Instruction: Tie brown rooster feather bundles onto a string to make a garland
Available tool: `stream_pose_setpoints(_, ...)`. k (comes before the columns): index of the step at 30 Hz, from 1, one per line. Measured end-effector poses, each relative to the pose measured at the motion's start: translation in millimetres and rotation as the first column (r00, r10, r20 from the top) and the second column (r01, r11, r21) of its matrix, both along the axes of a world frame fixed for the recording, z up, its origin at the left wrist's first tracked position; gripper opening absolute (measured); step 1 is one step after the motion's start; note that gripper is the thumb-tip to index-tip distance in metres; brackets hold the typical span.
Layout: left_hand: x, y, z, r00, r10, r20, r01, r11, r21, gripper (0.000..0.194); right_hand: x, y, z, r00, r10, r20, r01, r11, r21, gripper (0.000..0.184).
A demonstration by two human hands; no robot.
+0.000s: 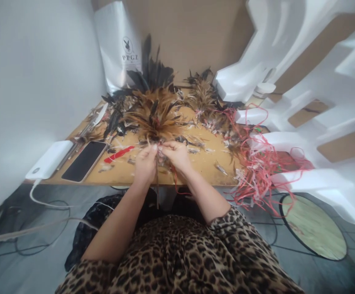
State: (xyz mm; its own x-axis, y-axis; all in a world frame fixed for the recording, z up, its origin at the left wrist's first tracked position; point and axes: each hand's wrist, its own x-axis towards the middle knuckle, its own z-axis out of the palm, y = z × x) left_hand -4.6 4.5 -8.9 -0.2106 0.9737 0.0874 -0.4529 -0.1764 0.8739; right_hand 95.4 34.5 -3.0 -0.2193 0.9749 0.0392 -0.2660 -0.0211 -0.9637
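My left hand [146, 162] and my right hand [176, 154] meet at the base of a fan-shaped bundle of brown and black feathers [154, 115] on a wooden table [204, 161]. Both hands are closed, pinching the quill ends together. A thin dark stick or cord [157, 183] hangs down from between them. A red string [175, 179] trails below my right wrist. Loose feathers lie scattered around the bundle.
A black phone [84, 160], a white power bank [49, 159] and a red tool [119, 154] lie at the left. A tangle of red and white strings [257, 163] spills at the right beside white foam packing [302, 81]. A white bag [119, 45] stands behind.
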Motion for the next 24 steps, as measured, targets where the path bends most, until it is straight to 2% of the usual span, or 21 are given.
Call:
stream_pose_setpoints(3, 1, 2, 3.9, 0.999, -0.022, 0.031, 0.023, 1.0, -0.022, 0.022, 3, 1, -1.6, 0.996, 0.0, 0.093, -0.004, 0.999, 0.042, 0.036)
stream_pose_setpoints(7, 2, 4, 5.4, 0.998, 0.008, 0.061, -0.004, 0.997, -0.079, 0.016, 5, 4, -6.5, 0.97, -0.071, 0.232, 0.047, 0.993, 0.107, 0.034)
stream_pose_setpoints(11, -4, 8, 4.5, 0.993, -0.01, 0.12, 0.029, 0.986, -0.162, 0.015, 17, 6, -10.3, 0.923, -0.135, 0.36, 0.059, 0.975, 0.215, 0.031)
stream_pose_setpoints(15, -16, 15, 0.5, 0.974, -0.02, 0.224, 0.075, 0.968, -0.239, 0.015, 55, 19, -8.2, 0.879, -0.11, 0.464, 0.015, 0.979, 0.204, 0.033)
stream_pose_setpoints(17, -21, 17, -2.3, 0.961, -0.022, 0.275, 0.098, 0.959, -0.267, 0.013, 85, 34, -7.2, 0.849, -0.168, 0.501, 0.082, 0.978, 0.189, 0.031)
stream_pose_setpoints(18, -23, 19, -3.5, 0.954, -0.018, 0.299, 0.106, 0.954, -0.279, 0.013, 101, 44, -7.5, 0.808, -0.246, 0.536, 0.157, 0.966, 0.206, 0.029)
stream_pose_setpoints(19, -24, 20, -4.5, 0.946, -0.01, 0.323, 0.109, 0.951, -0.291, 0.013, 119, 55, -8.6, 0.729, -0.352, 0.587, 0.251, 0.935, 0.249, 0.028)
stream_pose_setpoints(21, -25, 21, -5.8, 0.931, 0.007, 0.366, 0.116, 0.943, -0.312, 0.015, 152, 76, -13.5, 0.534, -0.543, 0.649, 0.463, 0.829, 0.313, 0.027)
stream_pose_setpoints(24, -24, 21, -6.5, 0.91, -0.001, 0.415, 0.149, 0.935, -0.323, 0.015, 191, 102, -24.7, 0.343, -0.6, 0.723, 0.661, 0.701, 0.268, 0.031)
